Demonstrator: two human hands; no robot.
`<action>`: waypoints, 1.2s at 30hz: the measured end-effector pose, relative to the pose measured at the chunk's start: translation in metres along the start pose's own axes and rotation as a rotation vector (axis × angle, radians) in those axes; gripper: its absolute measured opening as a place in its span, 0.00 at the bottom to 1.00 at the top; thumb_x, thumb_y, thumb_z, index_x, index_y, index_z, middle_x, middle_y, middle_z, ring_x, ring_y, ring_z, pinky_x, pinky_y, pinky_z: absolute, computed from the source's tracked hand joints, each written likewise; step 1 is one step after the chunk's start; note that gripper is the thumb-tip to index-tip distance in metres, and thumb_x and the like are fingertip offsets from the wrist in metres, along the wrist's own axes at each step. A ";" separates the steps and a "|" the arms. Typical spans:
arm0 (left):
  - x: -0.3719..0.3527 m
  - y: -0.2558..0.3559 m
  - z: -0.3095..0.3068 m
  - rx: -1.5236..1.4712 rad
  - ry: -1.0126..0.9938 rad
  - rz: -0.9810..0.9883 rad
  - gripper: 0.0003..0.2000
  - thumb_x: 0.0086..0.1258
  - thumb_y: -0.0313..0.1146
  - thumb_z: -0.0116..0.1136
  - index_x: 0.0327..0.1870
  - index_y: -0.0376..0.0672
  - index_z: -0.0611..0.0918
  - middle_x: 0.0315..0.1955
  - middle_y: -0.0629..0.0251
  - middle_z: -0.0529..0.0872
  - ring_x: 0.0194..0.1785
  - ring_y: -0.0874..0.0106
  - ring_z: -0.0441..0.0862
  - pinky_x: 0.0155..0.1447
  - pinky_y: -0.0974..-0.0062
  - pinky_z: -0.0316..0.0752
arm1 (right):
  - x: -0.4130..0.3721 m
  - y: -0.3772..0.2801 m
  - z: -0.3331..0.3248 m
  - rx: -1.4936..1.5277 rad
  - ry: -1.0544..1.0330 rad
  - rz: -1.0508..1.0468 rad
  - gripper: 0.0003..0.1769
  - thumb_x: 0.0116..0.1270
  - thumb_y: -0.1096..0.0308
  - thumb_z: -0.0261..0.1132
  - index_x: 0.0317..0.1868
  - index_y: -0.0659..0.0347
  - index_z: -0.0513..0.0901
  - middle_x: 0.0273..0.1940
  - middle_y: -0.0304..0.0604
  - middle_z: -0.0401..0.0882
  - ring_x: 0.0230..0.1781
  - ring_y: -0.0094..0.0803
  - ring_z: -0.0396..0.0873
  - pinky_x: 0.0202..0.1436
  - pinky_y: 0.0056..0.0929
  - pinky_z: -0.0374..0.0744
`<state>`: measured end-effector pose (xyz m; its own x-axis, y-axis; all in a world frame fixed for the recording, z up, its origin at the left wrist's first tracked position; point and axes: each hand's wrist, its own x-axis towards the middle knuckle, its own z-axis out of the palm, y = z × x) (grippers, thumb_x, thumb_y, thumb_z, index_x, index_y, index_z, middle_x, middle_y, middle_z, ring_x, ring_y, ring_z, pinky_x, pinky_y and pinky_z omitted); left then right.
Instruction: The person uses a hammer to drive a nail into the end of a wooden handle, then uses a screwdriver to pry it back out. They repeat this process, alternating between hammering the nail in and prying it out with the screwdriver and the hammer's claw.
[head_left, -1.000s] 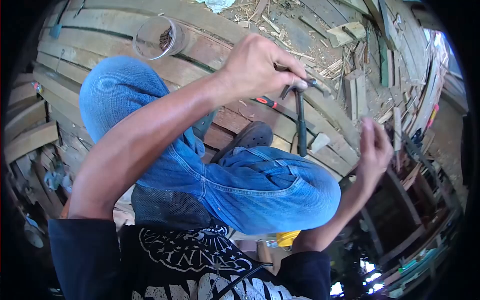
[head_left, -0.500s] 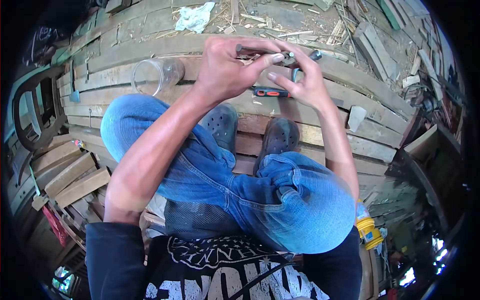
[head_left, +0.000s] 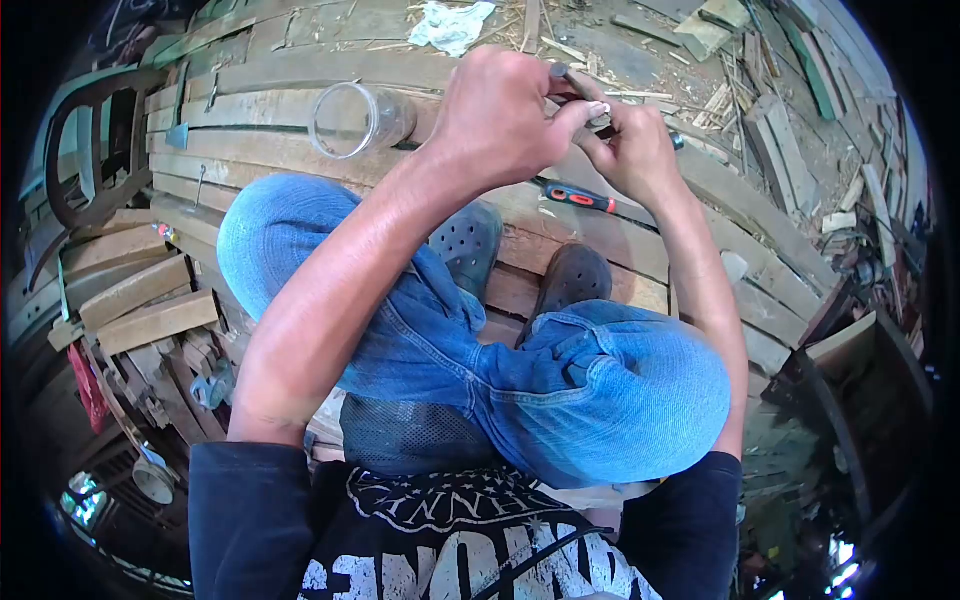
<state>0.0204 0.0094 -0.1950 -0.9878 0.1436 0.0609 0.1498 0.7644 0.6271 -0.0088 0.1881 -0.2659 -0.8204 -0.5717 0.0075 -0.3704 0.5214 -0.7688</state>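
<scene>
My left hand [head_left: 505, 115] is closed round a dark metal rod [head_left: 572, 78] with a flat round head, like a large nail. Close against it, my right hand [head_left: 640, 150] pinches with thumb and fingers at the rod's other end; what lies between these fingertips is mostly hidden. Behind the right hand pokes out the dark round end [head_left: 677, 141] of another object. Just below the hands, a tool with a red and black handle [head_left: 580, 197] lies on the planks, its shaft running under my right wrist. A clear jar [head_left: 395, 118] lies on its side left of my left hand.
Wooden planks [head_left: 270, 108] form the floor under my shoes [head_left: 572, 280]. Wood chips and offcuts [head_left: 780, 165] litter the far right. A white cloth [head_left: 450, 27] lies ahead. Wood blocks [head_left: 160, 322] and a curved wooden frame [head_left: 75, 150] are at left, an open wooden box [head_left: 850, 365] at right.
Both hands have shifted a little up and right in view, still together. The rod is now tilted more steeply. The floor objects have also shifted rightward as the camera view turned.
</scene>
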 end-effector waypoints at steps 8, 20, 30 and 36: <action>0.007 0.005 -0.010 0.048 -0.034 -0.014 0.08 0.61 0.34 0.68 0.37 0.40 0.90 0.19 0.56 0.86 0.20 0.74 0.83 0.27 0.75 0.75 | 0.011 -0.006 -0.006 -0.024 -0.093 0.004 0.20 0.62 0.55 0.70 0.38 0.66 0.85 0.21 0.54 0.81 0.26 0.48 0.85 0.32 0.41 0.81; 0.010 0.011 -0.014 -0.100 -0.084 -0.226 0.09 0.63 0.33 0.67 0.40 0.39 0.89 0.28 0.56 0.90 0.34 0.73 0.89 0.40 0.75 0.82 | 0.014 -0.005 -0.005 0.052 -0.076 -0.035 0.20 0.62 0.54 0.71 0.38 0.66 0.85 0.20 0.53 0.81 0.23 0.47 0.84 0.30 0.39 0.80; 0.010 0.008 -0.014 -0.024 -0.008 -0.033 0.08 0.59 0.30 0.66 0.38 0.39 0.89 0.28 0.53 0.88 0.32 0.64 0.89 0.39 0.71 0.82 | 0.017 -0.009 -0.009 0.024 -0.136 0.042 0.20 0.61 0.53 0.71 0.37 0.65 0.85 0.20 0.53 0.81 0.22 0.44 0.84 0.30 0.38 0.79; 0.011 0.014 -0.014 0.205 -0.013 0.023 0.07 0.58 0.34 0.66 0.35 0.45 0.89 0.23 0.54 0.85 0.29 0.56 0.84 0.36 0.63 0.79 | 0.022 -0.002 -0.010 0.010 -0.147 -0.003 0.21 0.61 0.52 0.71 0.37 0.67 0.85 0.19 0.53 0.80 0.22 0.43 0.83 0.29 0.38 0.79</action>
<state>0.0107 0.0133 -0.1748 -0.9835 0.1699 0.0625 0.1796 0.8724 0.4546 -0.0302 0.1805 -0.2576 -0.7468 -0.6598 -0.0833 -0.3676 0.5139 -0.7751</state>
